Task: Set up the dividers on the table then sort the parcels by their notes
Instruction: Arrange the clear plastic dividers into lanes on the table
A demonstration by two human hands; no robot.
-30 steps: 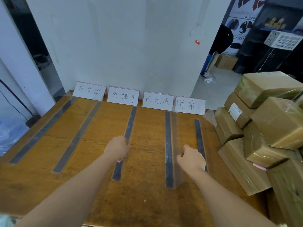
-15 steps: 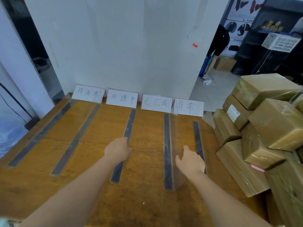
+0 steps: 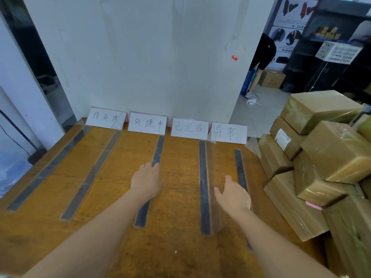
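Observation:
Several clear dividers with dark base strips lie front to back on the wooden table point(image 3: 180, 247). My left hand point(image 3: 147, 181) rests on the middle divider point(image 3: 158, 149), fingers stretched forward along its strip. My right hand point(image 3: 232, 194) hovers with relaxed fingers between the upright clear divider point(image 3: 204, 177) and the rightmost strip point(image 3: 239, 163), its thumb next to the clear wall. Four handwritten label cards point(image 3: 188, 128) stand along the table's back edge. Brown taped parcels point(image 3: 339, 149) are stacked at the right; one shows a pink note point(image 3: 313, 204).
A white wall point(image 3: 150, 57) rises right behind the label cards. The parcel stack crowds the table's right edge. Behind it a person in black point(image 3: 261, 57) bends over near a cardboard box and dark shelving. Two more strips point(image 3: 90, 173) lie on the left part of the table.
Both hands have uncurled from loose fists to straighter fingers. My left hand slid slightly forward along the middle strip; my right hand opened beside the upright divider.

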